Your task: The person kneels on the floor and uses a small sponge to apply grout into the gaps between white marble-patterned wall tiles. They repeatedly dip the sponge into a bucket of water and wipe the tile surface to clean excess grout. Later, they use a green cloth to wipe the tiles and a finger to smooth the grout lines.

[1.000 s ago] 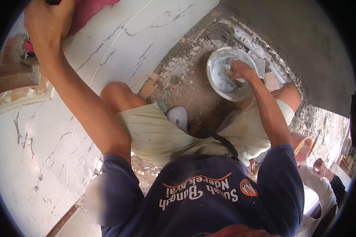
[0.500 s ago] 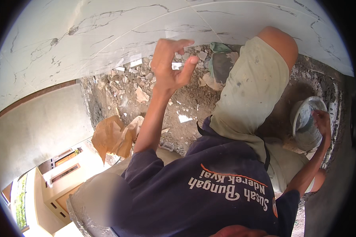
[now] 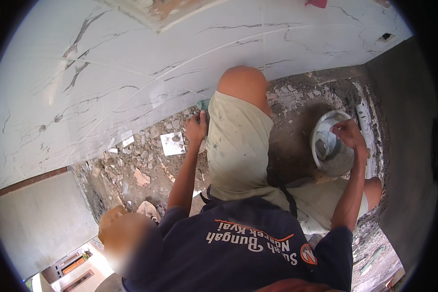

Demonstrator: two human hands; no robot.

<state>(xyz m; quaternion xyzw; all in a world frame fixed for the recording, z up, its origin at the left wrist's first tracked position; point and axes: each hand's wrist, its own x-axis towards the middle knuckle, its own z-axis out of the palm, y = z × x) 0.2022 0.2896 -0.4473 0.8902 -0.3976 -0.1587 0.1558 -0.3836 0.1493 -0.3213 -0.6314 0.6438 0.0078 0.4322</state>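
Note:
My left hand [image 3: 195, 128] is down beside my bent knee, over the rubble, with fingers somewhat apart and nothing visible in them. Just past its fingertips, against the tiled wall, lies a bit of green cloth [image 3: 203, 104], partly hidden by my leg. A square white tile piece [image 3: 173, 143] rests on the rubble to the left of that hand. On the right, my right hand [image 3: 350, 134] is over the rim of a grey bucket [image 3: 338, 165]. Its fingers are curled together; whatever they hold is too small to make out. Something grey shows inside the bucket.
White marble-patterned tiles [image 3: 146, 58] cover the wall ahead. Broken stones and rubble [image 3: 141, 155] lie along its foot. A bare grey wall [image 3: 409, 146] stands close on the right, and crumpled brown paper [image 3: 113, 219] sits at lower left.
My left hand has come down from a raised, wide-spread pose to the rubble beside my knee. My right hand stays at the bucket. The view has shifted, showing more of the tiled wall.

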